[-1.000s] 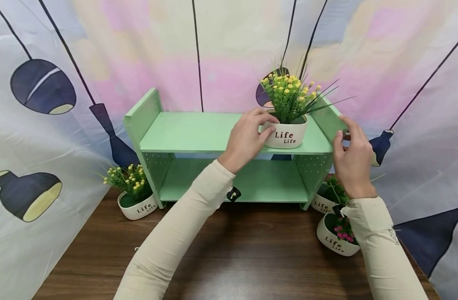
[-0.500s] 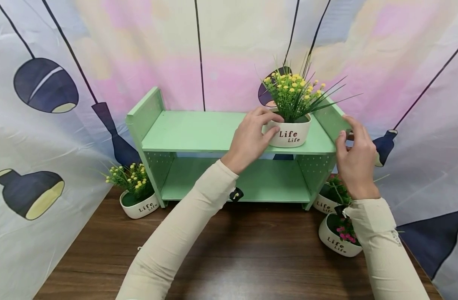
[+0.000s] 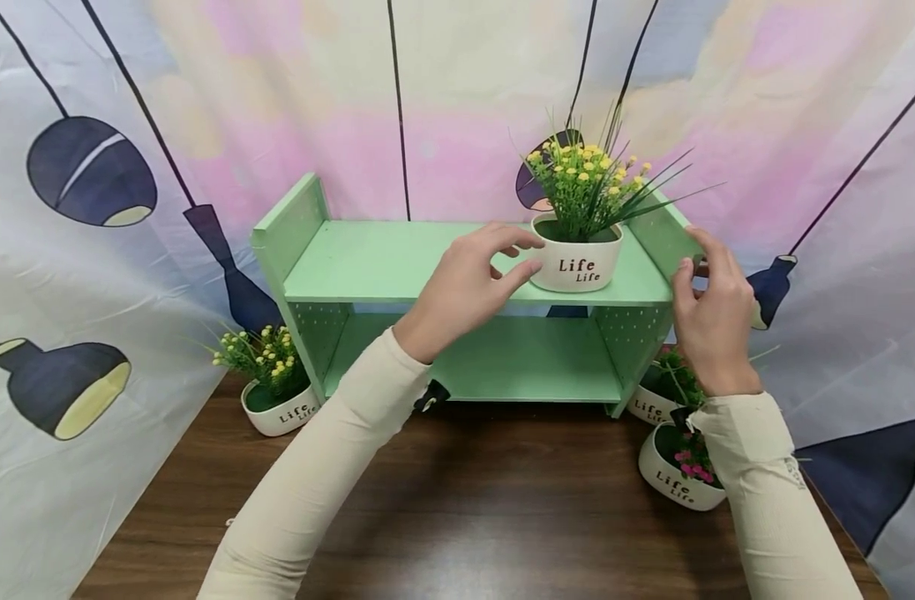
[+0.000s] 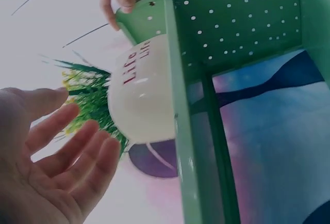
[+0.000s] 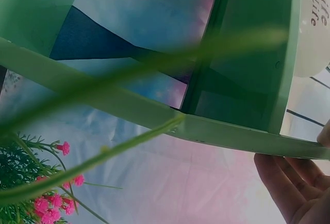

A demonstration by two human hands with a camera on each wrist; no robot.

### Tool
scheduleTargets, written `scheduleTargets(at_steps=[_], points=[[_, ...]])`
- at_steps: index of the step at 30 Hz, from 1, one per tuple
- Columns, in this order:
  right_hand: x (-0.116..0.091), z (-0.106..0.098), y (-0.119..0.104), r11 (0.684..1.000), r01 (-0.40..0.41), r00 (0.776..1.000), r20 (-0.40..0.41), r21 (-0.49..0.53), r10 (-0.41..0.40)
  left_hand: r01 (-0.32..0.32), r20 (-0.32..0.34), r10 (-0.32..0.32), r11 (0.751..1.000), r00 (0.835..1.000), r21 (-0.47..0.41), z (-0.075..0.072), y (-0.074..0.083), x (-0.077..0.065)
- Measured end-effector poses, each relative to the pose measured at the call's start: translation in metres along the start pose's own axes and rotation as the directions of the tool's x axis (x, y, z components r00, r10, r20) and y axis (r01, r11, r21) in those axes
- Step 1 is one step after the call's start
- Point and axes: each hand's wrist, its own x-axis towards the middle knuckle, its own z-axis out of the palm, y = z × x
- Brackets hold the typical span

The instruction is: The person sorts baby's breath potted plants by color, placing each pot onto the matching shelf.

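Observation:
A white oval flowerpot [image 3: 575,271] marked "Life Life", with yellow flowers and long grass, stands upright at the right end of the top board of a green two-tier shelf [image 3: 382,258]. Just left of the pot is my left hand [image 3: 457,287], its fingers spread and relaxed; the left wrist view shows a gap between the hand [image 4: 62,177] and the pot [image 4: 142,95]. My right hand [image 3: 716,321] pinches the upper front edge of the shelf's right side panel. In the right wrist view, thumb and fingers of this hand [image 5: 304,193] lie on opposite sides of the panel.
Beside the shelf's left foot stands another potted yellow plant [image 3: 277,412]. Two more pots sit at the right, the front one with pink flowers [image 3: 678,479], partly behind my right sleeve. All rest on a brown wooden table [image 3: 502,508] before a lamp-patterned curtain [image 3: 457,108].
My left hand has let go of the flowerpot and moved back to the left. The pot stays where it was on the shelf, and my right hand keeps its grip on the side panel.

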Motion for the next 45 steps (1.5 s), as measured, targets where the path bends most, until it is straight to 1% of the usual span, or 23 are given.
scheduleTargets(at_steps=[4,9,14,18,20,23,27,31,34,38,42,45], points=[[0.001,0.001,-0.001,1.0,-0.001,1.0,0.004,0.0,0.001,0.03,0.036,-0.031,0.999,0.999,0.021,-0.018,-0.002,-0.017],[0.001,0.002,-0.002,1.0,-0.003,1.0,0.016,0.013,0.003,0.034,0.031,-0.036,0.998,0.999,0.054,-0.043,-0.007,-0.044],[0.003,0.004,-0.003,1.0,0.007,1.0,0.004,0.002,-0.007,0.042,-0.012,-0.041,0.997,0.999,0.065,-0.066,-0.013,-0.07],[0.003,0.004,-0.003,1.0,0.012,1.0,0.003,0.005,-0.012,0.061,-0.073,-0.055,0.995,0.996,0.082,-0.08,-0.024,-0.095],[0.002,0.004,-0.003,1.0,0.018,1.0,0.005,0.004,-0.018,0.082,-0.11,-0.071,0.992,0.991,0.099,-0.085,-0.031,-0.109],[0.002,0.005,-0.003,1.0,0.027,1.0,0.002,0.002,-0.027,0.122,-0.159,-0.102,0.986,0.982,0.118,-0.093,-0.04,-0.129],[0.003,0.004,-0.003,1.0,0.027,1.0,-0.009,0.007,-0.027,0.167,-0.221,-0.138,0.979,0.965,0.116,-0.102,-0.048,-0.149],[0.004,0.003,-0.003,1.0,0.024,1.0,-0.014,0.015,-0.024,0.222,-0.287,-0.18,0.967,0.941,0.123,-0.11,-0.056,-0.166],[0.005,0.002,-0.003,0.999,0.028,1.0,-0.012,0.016,-0.028,0.255,-0.322,-0.203,0.958,0.925,0.129,-0.113,-0.064,-0.179],[0.003,0.002,-0.001,0.999,0.031,0.999,-0.007,0.011,-0.031,0.296,-0.346,-0.235,0.946,0.909,0.135,-0.114,-0.076,-0.195],[0.001,0.001,0.0,1.0,0.012,1.0,-0.001,0.003,-0.012,0.358,-0.353,-0.289,0.922,0.89,0.148,-0.115,-0.087,-0.21],[0.0,0.001,0.0,1.0,-0.002,1.0,0.002,-0.008,0.002,0.399,-0.347,-0.325,0.902,0.88,0.167,-0.116,-0.097,-0.221]])
